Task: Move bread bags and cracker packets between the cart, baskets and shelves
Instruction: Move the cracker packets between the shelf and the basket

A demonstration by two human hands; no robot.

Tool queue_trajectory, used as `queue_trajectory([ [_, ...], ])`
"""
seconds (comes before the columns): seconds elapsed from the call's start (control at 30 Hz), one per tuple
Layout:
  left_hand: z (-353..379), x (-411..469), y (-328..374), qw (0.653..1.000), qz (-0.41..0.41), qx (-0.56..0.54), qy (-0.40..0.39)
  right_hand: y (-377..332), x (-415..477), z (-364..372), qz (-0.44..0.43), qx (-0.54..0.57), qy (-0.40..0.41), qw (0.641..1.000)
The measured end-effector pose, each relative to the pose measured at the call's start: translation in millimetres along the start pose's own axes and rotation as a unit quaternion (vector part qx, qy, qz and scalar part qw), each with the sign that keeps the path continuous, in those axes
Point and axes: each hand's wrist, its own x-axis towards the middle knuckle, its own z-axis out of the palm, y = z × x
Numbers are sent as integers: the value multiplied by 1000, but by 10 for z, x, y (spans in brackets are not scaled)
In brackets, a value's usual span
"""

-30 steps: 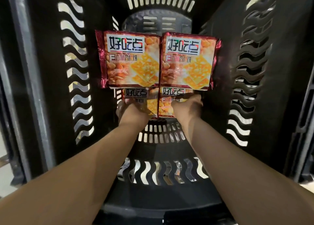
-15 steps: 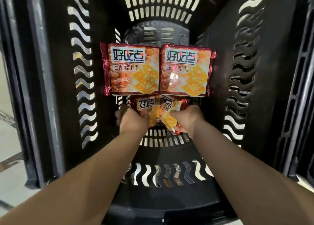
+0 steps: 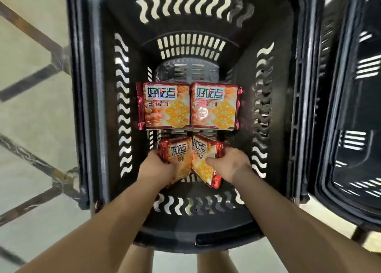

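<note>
Four cracker packets, all in the same red-and-orange wrapper with 好吃点 in big characters on a white panel. The smaller line under it is too blurry to read properly. All of them sit down inside a black slotted basket point(image 3: 99, 107).

The far-left packet point(image 3: 165, 105) and far-right packet point(image 3: 215, 105) lie flat side by side with edges touching. Their tops point to the basket's far end, so the lettering reads upright.

Closer in, the person's left hand point(image 3: 157, 169) grips the near-left packet point(image 3: 179, 157), fingers wrapped round its lower left edge. The right hand point(image 3: 231, 165) holds the near-right packet point(image 3: 204, 159), thumb pressed across the front. Those two meet along their inner edges and tilt, and the right one is skewed so its bottom corner points near-right.

A second black basket point(image 3: 350, 107) stands just beside, on the right.
</note>
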Motion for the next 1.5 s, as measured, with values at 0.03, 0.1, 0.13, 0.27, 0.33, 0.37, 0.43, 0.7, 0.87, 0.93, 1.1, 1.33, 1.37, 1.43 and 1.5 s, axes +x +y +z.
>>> queue_trajectory([
  [0.03, -70, -139, -3, 1000, 6, -4, -1, 17, -138, -53, -3, 15, 1, 1000],
  [0.1, -218, -468, 20, 1000, 23, -15, -9, 25, -460, -227, -17, 44, 3, 999],
  [0.13, -309, -669, 52, 999, 33, -17, -14, 20, -647, -340, -30, 56, 2, 998],
  [0.27, -743, -1438, 224, 995, 89, -42, -28, 15, -1453, -885, -92, 88, 9, 992],
  [0.33, -1047, -1878, 367, 991, 114, -62, -43, 43, -1878, -1193, -119, 128, 15, 985],
  [0.37, -1211, -2093, 428, 988, 128, -73, -54, 52, -2110, -1367, -130, 148, 21, 980],
  [0.43, -1539, -2608, 561, 979, 154, -103, -81, 68, -2652, -1723, -160, 197, 27, 967],
  [0.7, -2696, -4860, 963, 932, 346, -78, -67, 241, -4879, -2854, -296, 351, 96, 883],
  [0.87, -2906, -5611, 1095, 902, 415, -119, -24, 358, -5643, -3060, -355, 409, 192, 818],
  [0.93, -2935, -5774, 1148, 891, 437, -120, -35, 422, -5842, -3088, -365, 444, 219, 789],
  [1.1, -2955, -6067, 1365, 862, 493, -103, -66, 601, -6326, -3038, -346, 533, 261, 727],
  [1.33, -2827, -6208, 1581, 825, 542, -69, -142, 882, -6766, -2505, -256, 646, 328, 640],
  [1.37, -2775, -6227, 1586, 819, 549, -60, -158, 937, -6819, -2389, -245, 657, 339, 627],
  [1.43, -2641, -6292, 1566, 808, 553, -44, -196, 1055, -6936, -2132, -219, 674, 367, 603],
  [1.5, -2473, -6369, 1509, 801, 551, -11, -234, 1193, -7099, -1852, -194, 688, 394, 578],
])
